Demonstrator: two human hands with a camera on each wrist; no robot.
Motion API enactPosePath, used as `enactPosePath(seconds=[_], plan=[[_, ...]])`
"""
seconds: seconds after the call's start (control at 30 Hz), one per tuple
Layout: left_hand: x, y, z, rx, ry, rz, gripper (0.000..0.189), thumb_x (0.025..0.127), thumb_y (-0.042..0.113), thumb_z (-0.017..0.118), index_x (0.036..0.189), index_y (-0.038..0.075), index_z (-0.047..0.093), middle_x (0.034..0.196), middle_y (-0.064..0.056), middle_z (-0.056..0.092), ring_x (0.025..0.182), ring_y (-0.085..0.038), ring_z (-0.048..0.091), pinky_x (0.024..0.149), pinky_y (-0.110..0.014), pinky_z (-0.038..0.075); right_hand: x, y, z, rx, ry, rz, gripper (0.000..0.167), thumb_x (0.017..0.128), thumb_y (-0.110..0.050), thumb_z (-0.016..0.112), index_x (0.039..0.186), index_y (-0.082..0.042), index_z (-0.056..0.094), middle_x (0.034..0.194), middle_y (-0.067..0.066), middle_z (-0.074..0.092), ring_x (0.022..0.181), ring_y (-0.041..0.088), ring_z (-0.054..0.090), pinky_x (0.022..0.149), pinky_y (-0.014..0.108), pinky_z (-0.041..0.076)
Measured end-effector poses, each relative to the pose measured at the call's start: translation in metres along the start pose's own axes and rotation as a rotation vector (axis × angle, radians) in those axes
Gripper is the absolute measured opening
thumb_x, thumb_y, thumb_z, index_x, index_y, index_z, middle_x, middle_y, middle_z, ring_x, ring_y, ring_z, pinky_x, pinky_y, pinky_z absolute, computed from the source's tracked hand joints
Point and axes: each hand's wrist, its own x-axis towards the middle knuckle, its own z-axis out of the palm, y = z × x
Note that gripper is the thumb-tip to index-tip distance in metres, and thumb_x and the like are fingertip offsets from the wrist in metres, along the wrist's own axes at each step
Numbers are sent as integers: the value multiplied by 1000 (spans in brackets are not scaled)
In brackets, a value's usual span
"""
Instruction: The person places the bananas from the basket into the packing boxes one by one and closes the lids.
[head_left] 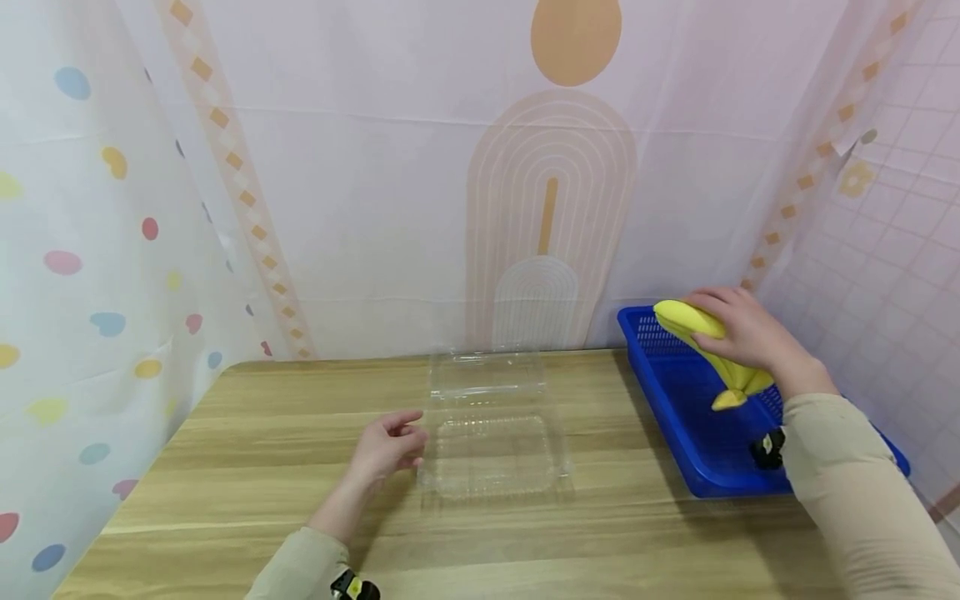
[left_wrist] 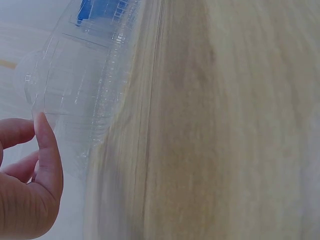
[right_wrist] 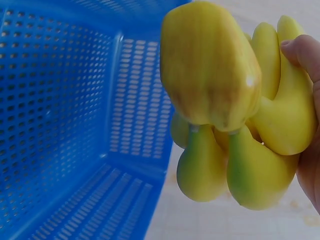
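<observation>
**Curved yellow banana bunch (head_left: 733,374) held over blue perforated plastic basket (head_left: 663,425)**

Your right hand (head_left: 738,329) is clamped round the bunch's middle, probably for balance, stem left free. Your left hand (head_left: 386,450) pinches the clear rectangular plastic container's (head_left: 495,457) left edge, likely steadying it. Head view: bunch's long axis slants, stem down-right, tips up-left.

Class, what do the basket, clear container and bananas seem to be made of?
Basket: probably molded plastic, faintly glossy, with regular rows of holes.
Clear container: likely thin, shiny plastic, see-through with bright glints.
Bananas: smooth, slightly shiny, showing a highlight; perhaps plastic, possibly real peel.
</observation>
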Motion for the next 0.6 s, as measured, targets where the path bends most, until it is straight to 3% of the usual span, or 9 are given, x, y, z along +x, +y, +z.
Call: enactPosePath(seconds=[0.6], plan=[[3,0,3,21,-29,24,48,91,-8,63,135,-16,47,90,-8,59,71,-13,59,59,-23,57,32,-43,0,55,100,-268,51,79,-3,75,127,-2,60,124,20,58,107,41,51,87,57,40]])
